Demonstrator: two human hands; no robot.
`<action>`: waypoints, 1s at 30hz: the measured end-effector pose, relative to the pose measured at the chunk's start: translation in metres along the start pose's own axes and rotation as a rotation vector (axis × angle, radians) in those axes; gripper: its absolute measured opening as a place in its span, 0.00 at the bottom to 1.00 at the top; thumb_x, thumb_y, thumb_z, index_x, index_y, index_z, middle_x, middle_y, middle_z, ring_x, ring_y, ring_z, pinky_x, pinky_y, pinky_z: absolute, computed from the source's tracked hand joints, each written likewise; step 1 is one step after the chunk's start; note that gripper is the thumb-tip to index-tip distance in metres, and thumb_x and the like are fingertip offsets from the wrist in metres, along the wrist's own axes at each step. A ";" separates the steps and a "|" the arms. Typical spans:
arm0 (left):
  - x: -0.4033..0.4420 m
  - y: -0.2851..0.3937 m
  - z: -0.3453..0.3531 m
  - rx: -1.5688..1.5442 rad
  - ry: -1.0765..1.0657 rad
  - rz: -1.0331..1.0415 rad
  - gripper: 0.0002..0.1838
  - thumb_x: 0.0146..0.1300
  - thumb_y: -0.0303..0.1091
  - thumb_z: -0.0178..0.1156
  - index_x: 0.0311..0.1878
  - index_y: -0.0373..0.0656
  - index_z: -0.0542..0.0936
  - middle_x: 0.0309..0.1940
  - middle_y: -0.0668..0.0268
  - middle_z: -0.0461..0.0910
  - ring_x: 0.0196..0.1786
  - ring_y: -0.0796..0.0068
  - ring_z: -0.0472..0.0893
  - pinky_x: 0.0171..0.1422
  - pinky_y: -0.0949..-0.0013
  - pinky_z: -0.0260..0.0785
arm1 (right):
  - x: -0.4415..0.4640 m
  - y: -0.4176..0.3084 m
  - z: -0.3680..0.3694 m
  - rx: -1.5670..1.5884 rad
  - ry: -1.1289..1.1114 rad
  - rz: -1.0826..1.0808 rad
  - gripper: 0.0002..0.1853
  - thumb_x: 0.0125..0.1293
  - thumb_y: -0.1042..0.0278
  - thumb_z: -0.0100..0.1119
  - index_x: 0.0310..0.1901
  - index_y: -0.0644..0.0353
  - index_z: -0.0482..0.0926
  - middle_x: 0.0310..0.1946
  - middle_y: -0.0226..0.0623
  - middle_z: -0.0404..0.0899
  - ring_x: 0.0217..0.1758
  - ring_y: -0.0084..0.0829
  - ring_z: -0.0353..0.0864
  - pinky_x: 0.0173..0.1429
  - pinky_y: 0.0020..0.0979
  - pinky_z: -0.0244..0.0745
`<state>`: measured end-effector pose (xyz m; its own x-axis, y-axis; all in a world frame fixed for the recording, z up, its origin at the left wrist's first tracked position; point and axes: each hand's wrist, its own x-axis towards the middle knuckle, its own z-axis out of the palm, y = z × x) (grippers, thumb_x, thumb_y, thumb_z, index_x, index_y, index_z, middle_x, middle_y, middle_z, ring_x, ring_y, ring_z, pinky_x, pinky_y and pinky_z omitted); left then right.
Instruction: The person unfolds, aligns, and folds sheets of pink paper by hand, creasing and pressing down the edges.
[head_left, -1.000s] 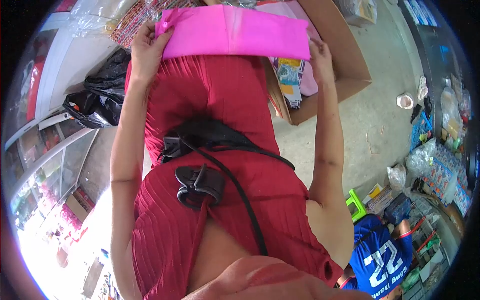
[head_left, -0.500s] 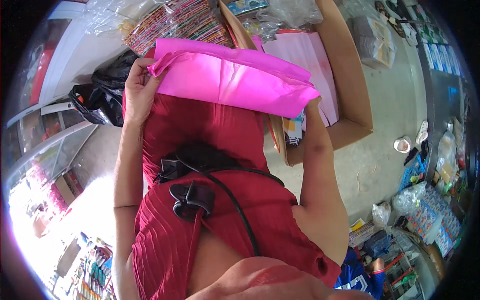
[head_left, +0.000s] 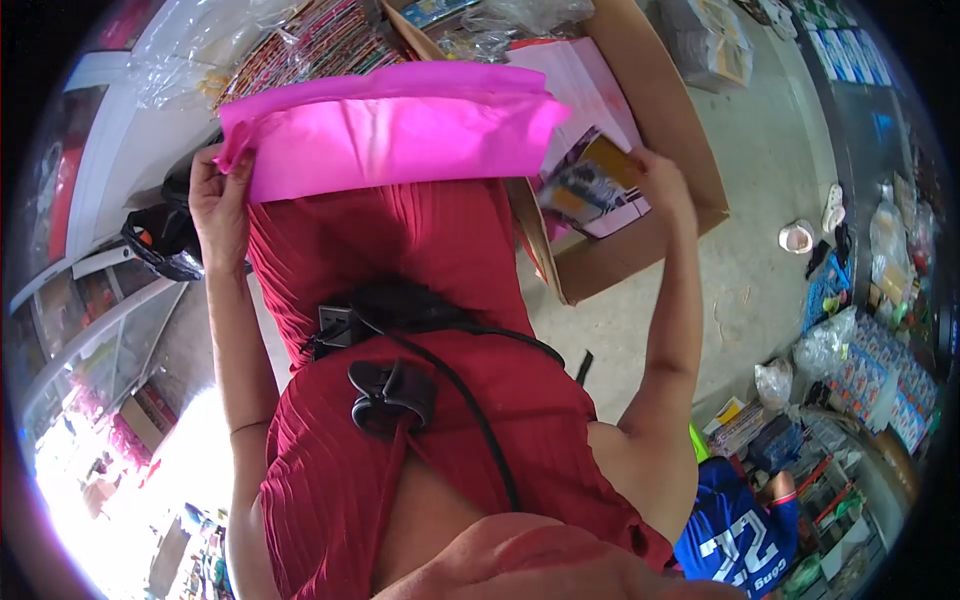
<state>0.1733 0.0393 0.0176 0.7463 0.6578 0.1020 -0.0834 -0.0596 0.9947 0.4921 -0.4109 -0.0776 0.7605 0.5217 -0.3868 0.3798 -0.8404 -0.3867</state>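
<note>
A folded sheet of bright pink paper (head_left: 400,140) lies across my lap, over the red clothing on my thighs. My left hand (head_left: 222,200) is closed on its crumpled left end. Over the open cardboard box (head_left: 690,140), my right hand (head_left: 662,185) grips the edge of a thin printed booklet (head_left: 595,180), tilted and smeared by motion. Beneath the booklet, pale pink sheets (head_left: 600,85) lie in the box. The pink paper's right end hangs free near the box's side.
A stack of colourful printed items (head_left: 310,55) stands beyond my knees, beside clear plastic wrap (head_left: 190,60). On the left is a black plastic bag (head_left: 165,240). Wrapped goods (head_left: 705,45) and white shoes (head_left: 797,237) are on the floor. Someone in a blue shirt (head_left: 735,525) is behind my right arm.
My right hand has let go of the pink paper's right end and now holds the booklet over the box. My left hand and the paper have shifted left in view.
</note>
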 end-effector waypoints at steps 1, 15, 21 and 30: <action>0.000 0.005 0.001 -0.032 0.024 -0.020 0.10 0.70 0.24 0.59 0.52 0.38 0.74 0.45 0.66 0.82 0.46 0.82 0.80 0.53 0.76 0.72 | -0.007 0.007 -0.016 0.002 0.010 0.009 0.12 0.62 0.63 0.59 0.45 0.55 0.81 0.40 0.48 0.83 0.47 0.46 0.84 0.49 0.42 0.77; -0.023 -0.001 -0.004 0.095 0.148 -0.124 0.09 0.68 0.23 0.60 0.50 0.37 0.75 0.43 0.67 0.81 0.45 0.82 0.79 0.51 0.78 0.72 | 0.111 0.119 0.260 1.679 0.120 0.661 0.17 0.67 0.72 0.60 0.56 0.63 0.71 0.48 0.39 0.78 0.48 0.36 0.78 0.54 0.46 0.77; -0.026 0.014 -0.002 0.128 0.153 -0.117 0.10 0.69 0.24 0.60 0.51 0.38 0.75 0.43 0.68 0.81 0.44 0.84 0.79 0.50 0.79 0.72 | 0.040 0.031 0.182 1.319 0.332 0.460 0.27 0.65 0.63 0.66 0.60 0.68 0.68 0.55 0.45 0.76 0.57 0.36 0.77 0.60 0.40 0.74; -0.014 0.011 0.021 0.076 -0.055 -0.114 0.10 0.68 0.24 0.61 0.51 0.39 0.75 0.43 0.68 0.81 0.45 0.84 0.79 0.51 0.78 0.73 | -0.075 -0.131 0.036 1.724 -0.043 -0.492 0.41 0.56 0.62 0.75 0.68 0.63 0.64 0.64 0.48 0.71 0.65 0.36 0.72 0.66 0.37 0.69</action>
<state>0.1761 0.0139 0.0278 0.7831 0.6218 -0.0131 0.0524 -0.0448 0.9976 0.3664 -0.3342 -0.0284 0.7351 0.6778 0.0129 -0.3999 0.4489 -0.7991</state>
